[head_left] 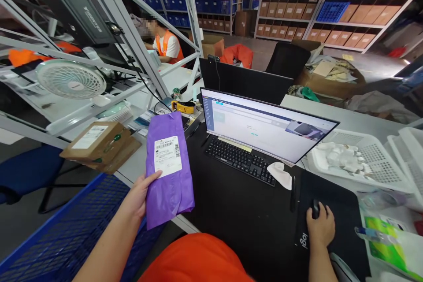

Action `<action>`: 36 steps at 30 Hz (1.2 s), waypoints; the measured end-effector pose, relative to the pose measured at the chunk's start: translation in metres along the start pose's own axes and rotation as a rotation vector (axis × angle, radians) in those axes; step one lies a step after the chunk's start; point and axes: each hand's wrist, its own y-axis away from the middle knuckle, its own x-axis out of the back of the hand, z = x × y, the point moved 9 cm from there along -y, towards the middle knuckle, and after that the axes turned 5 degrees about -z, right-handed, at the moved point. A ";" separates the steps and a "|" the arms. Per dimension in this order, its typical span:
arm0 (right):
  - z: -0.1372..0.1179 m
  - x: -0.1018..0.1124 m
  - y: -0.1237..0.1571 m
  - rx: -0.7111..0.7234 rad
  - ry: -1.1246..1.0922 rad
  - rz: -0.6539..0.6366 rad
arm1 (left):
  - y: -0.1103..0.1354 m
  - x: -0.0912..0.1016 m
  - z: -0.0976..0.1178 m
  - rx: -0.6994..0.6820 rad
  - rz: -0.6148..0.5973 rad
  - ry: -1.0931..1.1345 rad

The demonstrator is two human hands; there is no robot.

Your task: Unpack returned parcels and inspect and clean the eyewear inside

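My left hand (139, 196) grips a purple mailer bag (169, 172) by its lower left edge, holding it up with its white shipping label (168, 155) facing me. My right hand (320, 225) rests curled over a black computer mouse (315, 208) on the black desk mat (244, 216). Ahead of me stand a black keyboard (240, 160) and a lit monitor (264, 125). A crumpled white cloth (280, 174) lies at the keyboard's right end.
Two brown cardboard parcels (99, 145) lie at the left. A blue crate (69, 229) sits below my left arm. White baskets (363, 158) stand to the right, one with white gloves. A person in an orange vest (167, 46) sits beyond the grey rack.
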 end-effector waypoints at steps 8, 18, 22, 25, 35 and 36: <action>0.006 -0.004 0.000 0.044 0.001 0.012 | 0.004 -0.016 0.003 -0.009 0.040 -0.017; 0.009 -0.006 -0.001 0.071 -0.010 0.059 | 0.008 -0.016 0.009 -0.047 -0.007 0.009; 0.010 -0.007 -0.001 0.081 -0.004 0.068 | 0.006 -0.014 0.007 -0.042 -0.003 0.019; 0.010 -0.007 -0.001 0.087 -0.004 0.070 | 0.005 -0.014 0.007 -0.041 0.002 0.023; 0.011 -0.007 0.000 0.083 -0.014 0.077 | 0.006 -0.016 0.012 -0.072 -0.013 0.028; 0.011 -0.007 0.000 0.083 -0.013 0.073 | 0.006 -0.015 0.012 -0.075 -0.008 0.031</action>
